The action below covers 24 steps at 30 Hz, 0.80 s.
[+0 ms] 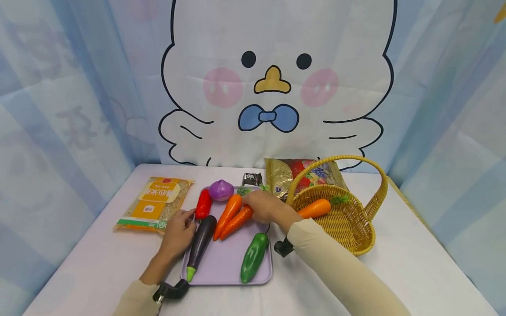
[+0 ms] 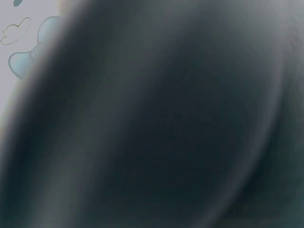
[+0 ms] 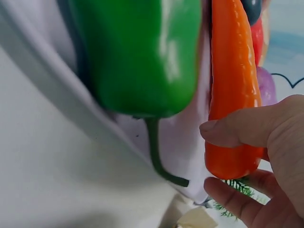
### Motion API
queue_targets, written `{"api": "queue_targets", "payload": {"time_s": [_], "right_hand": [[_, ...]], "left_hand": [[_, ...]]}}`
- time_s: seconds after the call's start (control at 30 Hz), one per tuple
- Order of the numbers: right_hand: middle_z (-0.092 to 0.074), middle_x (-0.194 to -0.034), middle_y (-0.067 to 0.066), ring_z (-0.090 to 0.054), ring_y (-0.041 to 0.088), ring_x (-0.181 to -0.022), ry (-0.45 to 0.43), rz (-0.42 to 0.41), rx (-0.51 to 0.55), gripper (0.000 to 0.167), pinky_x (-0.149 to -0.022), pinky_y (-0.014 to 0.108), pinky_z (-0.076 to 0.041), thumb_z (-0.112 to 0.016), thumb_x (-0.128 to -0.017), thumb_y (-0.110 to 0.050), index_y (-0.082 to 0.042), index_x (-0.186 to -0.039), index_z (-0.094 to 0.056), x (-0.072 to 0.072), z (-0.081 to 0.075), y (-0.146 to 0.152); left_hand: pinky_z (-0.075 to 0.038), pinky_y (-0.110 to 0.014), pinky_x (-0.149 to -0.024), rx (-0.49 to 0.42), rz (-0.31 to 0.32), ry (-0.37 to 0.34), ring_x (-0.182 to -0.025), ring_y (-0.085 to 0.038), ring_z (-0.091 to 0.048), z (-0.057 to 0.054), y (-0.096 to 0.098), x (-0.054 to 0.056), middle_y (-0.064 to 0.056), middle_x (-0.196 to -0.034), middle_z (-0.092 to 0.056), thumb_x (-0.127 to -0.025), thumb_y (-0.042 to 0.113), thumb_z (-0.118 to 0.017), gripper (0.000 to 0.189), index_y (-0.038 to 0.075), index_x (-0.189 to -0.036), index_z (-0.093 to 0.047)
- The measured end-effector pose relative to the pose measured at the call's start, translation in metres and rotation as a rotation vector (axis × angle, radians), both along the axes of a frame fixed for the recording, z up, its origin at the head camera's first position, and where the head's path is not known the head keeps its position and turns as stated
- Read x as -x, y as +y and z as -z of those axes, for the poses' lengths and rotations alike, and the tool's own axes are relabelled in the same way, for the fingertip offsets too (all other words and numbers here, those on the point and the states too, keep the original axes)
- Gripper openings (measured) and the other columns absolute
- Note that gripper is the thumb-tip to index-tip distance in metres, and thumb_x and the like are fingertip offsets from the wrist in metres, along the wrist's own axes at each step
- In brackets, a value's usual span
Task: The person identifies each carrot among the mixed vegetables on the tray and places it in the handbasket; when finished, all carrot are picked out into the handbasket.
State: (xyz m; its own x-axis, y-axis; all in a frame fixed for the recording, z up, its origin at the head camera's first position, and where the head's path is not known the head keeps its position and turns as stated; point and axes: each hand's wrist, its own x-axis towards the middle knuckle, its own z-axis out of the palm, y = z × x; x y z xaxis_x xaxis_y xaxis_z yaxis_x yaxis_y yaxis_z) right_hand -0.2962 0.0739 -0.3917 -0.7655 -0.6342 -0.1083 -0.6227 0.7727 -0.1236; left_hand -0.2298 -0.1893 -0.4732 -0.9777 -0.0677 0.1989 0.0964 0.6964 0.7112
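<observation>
My right hand (image 1: 265, 208) pinches the thick, leafy end of an orange carrot (image 1: 238, 223) on a lilac tray (image 1: 221, 267). In the right wrist view, the thumb lies on top of this carrot (image 3: 232, 90) and the fingers come round its end. Another carrot (image 1: 228, 214) lies beside it on the left. At the tray's left rim rests my left hand (image 1: 178, 235), its fingers loosely bent, next to a red vegetable (image 1: 203, 204) and a dark eggplant (image 1: 202, 241). The tray also bears a purple onion (image 1: 221, 191) and a green pepper (image 1: 254, 258). A dark blur fills most of the left wrist view.
Right of the tray stands a yellow wicker basket (image 1: 365, 219) with a tall handle and one carrot (image 1: 316, 208) inside. Behind it lies a gold-and-red bag (image 1: 304, 173). A small dark packet (image 1: 252, 179) sits behind the tray, and a grain bag (image 1: 156, 204) lies at left.
</observation>
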Motion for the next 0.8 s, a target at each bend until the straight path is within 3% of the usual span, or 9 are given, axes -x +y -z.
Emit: {"api": "queue_targets", "payload": {"time_s": [0.27,0.53,0.8], "right_hand": [[-0.067,-0.105,0.000,-0.058,0.019,-0.099,0.072,-0.025,0.021,0.033,-0.096,0.036,-0.048,-0.075,-0.087,-0.007,-0.013,-0.119,-0.072,-0.009,-0.009,-0.003],[-0.066,-0.119,0.000,-0.055,0.021,-0.102,0.151,-0.015,0.000,0.043,-0.090,0.037,-0.049,-0.074,-0.085,-0.008,-0.016,-0.127,-0.070,-0.020,-0.021,-0.003],[-0.067,-0.116,0.000,-0.053,0.020,-0.100,0.177,-0.039,0.026,0.041,-0.089,0.035,-0.048,-0.075,-0.086,-0.013,-0.016,-0.127,-0.071,-0.036,-0.033,0.001]], "left_hand": [[-0.042,-0.033,-0.072,0.014,-0.007,0.000,-0.084,-0.025,-0.050,0.001,0.001,0.001,-0.013,-0.100,-0.057,-0.092,0.005,-0.055,0.048,-0.004,-0.139,-0.058],[-0.042,-0.033,-0.072,0.015,-0.011,-0.005,-0.085,-0.025,-0.050,0.000,0.002,0.001,-0.013,-0.101,-0.057,-0.092,0.004,-0.055,0.048,-0.004,-0.139,-0.058],[-0.042,-0.034,-0.073,0.015,-0.011,0.000,-0.084,-0.025,-0.051,0.000,0.001,0.001,-0.014,-0.101,-0.057,-0.091,0.003,-0.055,0.048,-0.005,-0.139,-0.058]]}}
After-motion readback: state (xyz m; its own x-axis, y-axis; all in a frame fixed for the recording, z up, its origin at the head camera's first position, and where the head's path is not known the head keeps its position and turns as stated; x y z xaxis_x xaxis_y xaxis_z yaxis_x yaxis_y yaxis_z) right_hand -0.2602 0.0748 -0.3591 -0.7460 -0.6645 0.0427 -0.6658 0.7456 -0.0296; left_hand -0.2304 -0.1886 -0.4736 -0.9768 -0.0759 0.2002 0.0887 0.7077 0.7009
